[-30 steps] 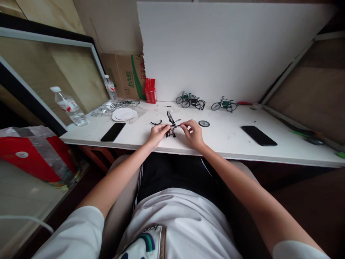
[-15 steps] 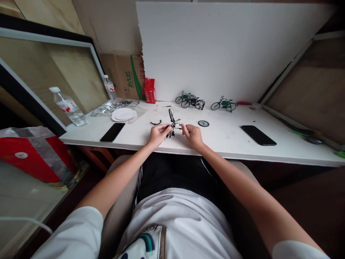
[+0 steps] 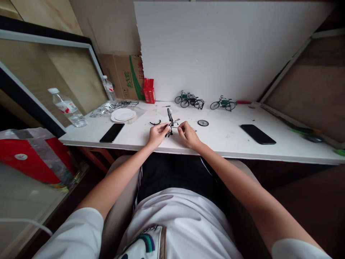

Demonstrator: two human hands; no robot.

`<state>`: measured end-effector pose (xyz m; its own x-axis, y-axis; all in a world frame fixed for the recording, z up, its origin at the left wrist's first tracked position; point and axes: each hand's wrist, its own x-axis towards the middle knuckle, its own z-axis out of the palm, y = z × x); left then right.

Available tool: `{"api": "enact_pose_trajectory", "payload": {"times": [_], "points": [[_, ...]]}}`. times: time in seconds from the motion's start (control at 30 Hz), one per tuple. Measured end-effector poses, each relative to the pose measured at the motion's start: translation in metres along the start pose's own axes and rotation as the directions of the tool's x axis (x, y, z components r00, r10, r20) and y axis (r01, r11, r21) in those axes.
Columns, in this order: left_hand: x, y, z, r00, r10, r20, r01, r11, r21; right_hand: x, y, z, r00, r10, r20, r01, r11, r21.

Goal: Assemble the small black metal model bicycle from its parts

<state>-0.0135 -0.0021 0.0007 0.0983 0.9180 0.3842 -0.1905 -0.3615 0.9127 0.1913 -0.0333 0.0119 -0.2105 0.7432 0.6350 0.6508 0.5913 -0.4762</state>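
Just above the table, near its front edge, is a partly built model bicycle (image 3: 170,124), with one wheel (image 3: 169,114) on its far end. My left hand (image 3: 158,135) is closed on its frame from the left, thumb and fingers pinched together. From the right, my right hand (image 3: 188,134) has its fingers curled round a thin dark rod (image 3: 175,127) that reaches to the bicycle's frame. Most of the rod is hidden by the fingers, so its kind is unclear. A loose spoked wheel (image 3: 203,123) lies right of my right hand, and a curved black piece (image 3: 155,122) lies beyond my left hand.
Several finished model bicycles (image 3: 223,104) stand by the back board. Phones lie left (image 3: 112,132) and right (image 3: 258,134). White plates (image 3: 123,114), parts on black frames (image 3: 129,103), a red box (image 3: 149,90) and a water bottle (image 3: 68,108) are on the left.
My right hand has shifted slightly left and its fingers have curled in more. The thin rod now shows between it and the bicycle. My left hand keeps its grip.
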Motion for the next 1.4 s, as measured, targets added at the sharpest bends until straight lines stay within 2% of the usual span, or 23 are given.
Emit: {"api": "enact_pose_trajectory", "payload": {"times": [0.27,0.53,0.73,0.93,1.17,1.4], "points": [[-0.001,0.0,0.0,1.0,-0.006,-0.007,0.006,1.0,0.01,0.001,0.004,-0.002,0.998,0.053,0.032,-0.056,0.995,0.083],[-0.005,0.006,0.002,1.0,0.02,0.019,-0.021,0.999,0.035,0.002,0.003,-0.003,0.995,0.083,0.062,-0.083,0.997,0.0],[-0.003,0.003,0.002,0.999,0.046,0.022,-0.047,0.998,0.043,0.002,-0.003,-0.005,0.99,0.123,0.074,-0.12,0.992,-0.041],[0.002,-0.004,0.0,0.999,0.042,-0.016,-0.042,0.999,0.029,0.001,-0.003,-0.002,0.995,0.053,0.08,-0.053,0.999,0.0],[0.005,-0.007,-0.004,1.0,0.009,-0.028,-0.009,1.0,-0.015,0.0,-0.001,-0.003,1.0,-0.006,0.025,0.003,0.993,0.115],[0.004,-0.006,-0.005,1.0,0.002,-0.003,-0.002,1.0,-0.018,0.0,-0.002,-0.007,0.999,0.032,0.023,-0.035,0.989,0.146]]}}
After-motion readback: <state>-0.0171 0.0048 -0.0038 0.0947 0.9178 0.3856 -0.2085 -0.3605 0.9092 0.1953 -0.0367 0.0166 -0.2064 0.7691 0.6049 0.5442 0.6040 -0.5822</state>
